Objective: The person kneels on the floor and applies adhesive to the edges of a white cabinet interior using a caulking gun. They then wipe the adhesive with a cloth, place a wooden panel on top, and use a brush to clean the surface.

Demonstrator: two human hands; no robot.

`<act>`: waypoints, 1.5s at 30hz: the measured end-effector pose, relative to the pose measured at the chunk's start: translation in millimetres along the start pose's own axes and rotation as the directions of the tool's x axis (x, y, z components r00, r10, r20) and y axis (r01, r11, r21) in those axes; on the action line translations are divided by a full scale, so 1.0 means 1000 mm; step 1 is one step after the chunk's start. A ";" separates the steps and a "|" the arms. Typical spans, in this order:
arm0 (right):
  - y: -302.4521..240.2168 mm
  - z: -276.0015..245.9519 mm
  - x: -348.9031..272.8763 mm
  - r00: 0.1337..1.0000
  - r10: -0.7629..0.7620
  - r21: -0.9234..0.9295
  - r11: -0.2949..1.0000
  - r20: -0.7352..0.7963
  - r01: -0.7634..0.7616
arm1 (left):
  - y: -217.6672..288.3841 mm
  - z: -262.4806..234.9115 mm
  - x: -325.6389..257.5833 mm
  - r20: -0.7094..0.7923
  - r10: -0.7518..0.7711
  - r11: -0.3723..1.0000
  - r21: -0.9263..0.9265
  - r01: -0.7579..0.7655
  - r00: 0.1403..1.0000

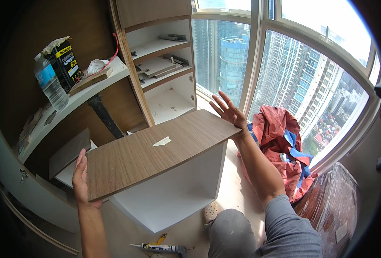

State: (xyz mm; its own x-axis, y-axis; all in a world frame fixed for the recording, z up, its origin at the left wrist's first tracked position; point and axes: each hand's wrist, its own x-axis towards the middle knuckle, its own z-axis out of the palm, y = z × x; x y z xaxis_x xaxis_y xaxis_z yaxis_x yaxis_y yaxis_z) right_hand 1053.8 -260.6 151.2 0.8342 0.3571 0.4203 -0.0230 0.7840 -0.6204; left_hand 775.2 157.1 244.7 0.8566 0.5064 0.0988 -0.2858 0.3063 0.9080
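Observation:
A brown wood-grain panel (143,161) with a scrap of cream tape (162,141) on its face spans the space between my hands. Directly beneath it is a white box-like unit (173,189); whether the two are joined, I cannot tell. My left hand (84,182) lies along the panel's left edge, its fingers straight and the palm side against the wood. At the opposite end, my right hand (230,112) has its fingers spread, with the panel's right corner touching near its wrist. Neither hand curls round the panel.
A caulking gun (164,248) lies on the floor by my knee (230,232). Left, a curved shelf (83,88) carries a water bottle (53,84) and a black can (65,60). An open cabinet (169,107) stands behind. A red bag (280,142) and plastic-wrapped bundle (330,206) sit right.

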 end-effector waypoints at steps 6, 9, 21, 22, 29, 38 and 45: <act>-0.002 -0.104 0.032 0.993 -0.076 -0.107 0.992 -0.091 0.066 | -0.135 0.024 0.078 0.134 -0.087 0.990 -0.100 0.101 0.987; -0.015 -0.131 0.056 0.985 -0.147 -0.158 0.979 -0.093 0.131 | -0.169 0.047 0.122 0.197 0.001 0.993 -0.115 0.022 0.980; 0.023 -0.244 0.094 0.904 -0.424 -0.116 0.901 -0.047 0.417 | -0.241 0.096 0.272 0.361 0.061 0.996 -0.081 -0.034 0.931; 0.029 -0.251 0.089 0.894 -0.442 -0.107 0.894 -0.067 0.434 | -0.247 0.096 0.280 0.373 0.062 0.998 -0.040 -0.051 0.926; 0.031 -0.253 0.073 0.909 -0.414 -0.308 0.871 -0.045 0.382 | -0.277 0.075 0.302 0.397 0.042 0.995 0.070 -0.075 0.917; 0.021 -0.194 0.014 0.815 -0.248 -0.662 0.720 -0.523 -0.207 | -0.292 0.069 0.327 0.105 -0.011 0.864 0.502 -0.043 0.994; 0.040 -0.202 0.033 0.675 -0.374 -0.734 0.563 -0.636 -0.381 | -0.291 0.083 0.350 0.157 0.175 0.218 0.956 -0.194 0.972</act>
State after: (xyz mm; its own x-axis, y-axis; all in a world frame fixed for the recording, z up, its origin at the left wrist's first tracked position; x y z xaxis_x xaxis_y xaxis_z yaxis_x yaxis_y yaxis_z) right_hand 1192.0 -320.1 6.3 0.9222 -0.3751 0.0939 0.0738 -0.0677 -0.9950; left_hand 1193.7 177.9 48.7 0.8500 0.4192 0.3190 0.1824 -0.8023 0.5683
